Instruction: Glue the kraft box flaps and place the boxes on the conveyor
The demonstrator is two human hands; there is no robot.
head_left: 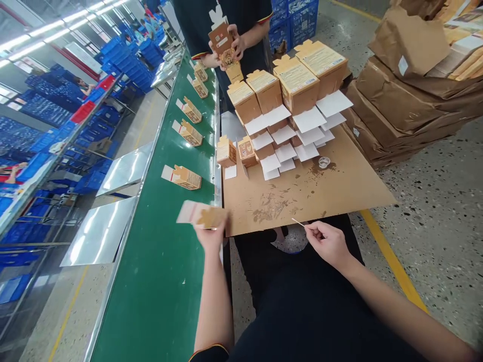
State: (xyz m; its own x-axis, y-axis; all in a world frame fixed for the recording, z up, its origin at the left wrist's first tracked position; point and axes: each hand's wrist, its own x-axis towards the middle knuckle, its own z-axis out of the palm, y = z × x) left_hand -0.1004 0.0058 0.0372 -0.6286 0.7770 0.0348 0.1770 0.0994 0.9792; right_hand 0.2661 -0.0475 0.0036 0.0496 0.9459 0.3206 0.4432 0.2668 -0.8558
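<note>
Left hand (210,232) sets a small carton (202,215) on the green conveyor belt (166,281).
Left fingers grip the carton; right hand (327,242) pinches a thin stick (298,222); releasing looks next.

A black short-sleeved top (302,322) is worn, and dark clothing covers the lap. The left sleeve (209,352) is edged at its hem with a thin orange and red band. Both forearms are bare from the sleeves down. No gloves, rings or watch are seen on the left hand (209,234) or the right hand (328,244).
</note>
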